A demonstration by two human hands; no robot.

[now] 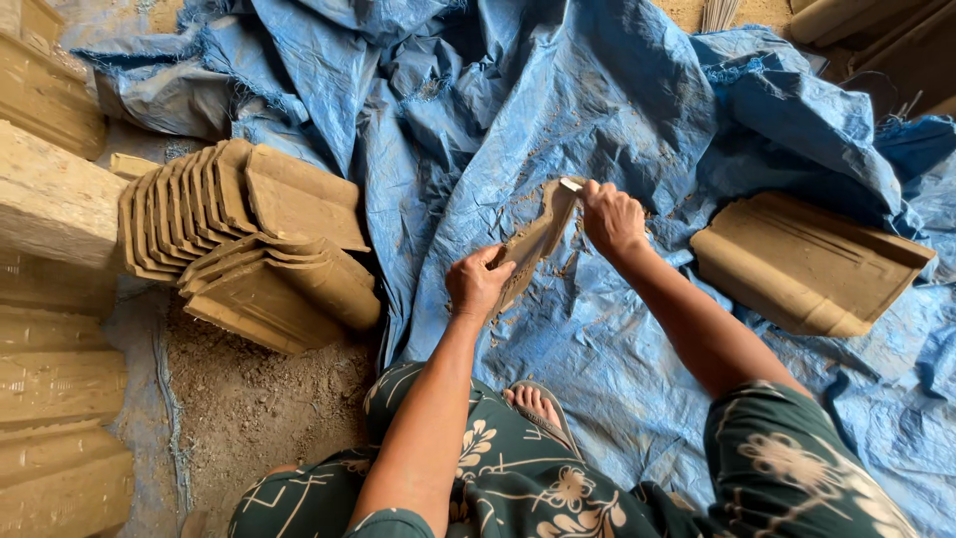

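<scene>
While the left hand (478,284) closes around the lower end of a raw clay roof tile (535,242) held on edge above the blue tarpaulin (617,100), the right hand (612,219) pinches a small pale tool (571,184) against the tile's upper edge; what kind of tool it is, I cannot quite tell, since only its tip shows. Both hands are curled shut, the left on the tile, the right on the tool. Crumbs of clay lie on the tarpaulin just beneath the hands, with open cloth ahead of them and between the knees. Right of the right hand, well apart, sits a short pile of tiles (807,261), perhaps two or three. Left of the left hand, a larger stack (249,239) leans in a fan, roughly a dozen, its edge meeting the tarpaulin's fold. One sandalled foot (533,403) rests near the left forearm
</scene>
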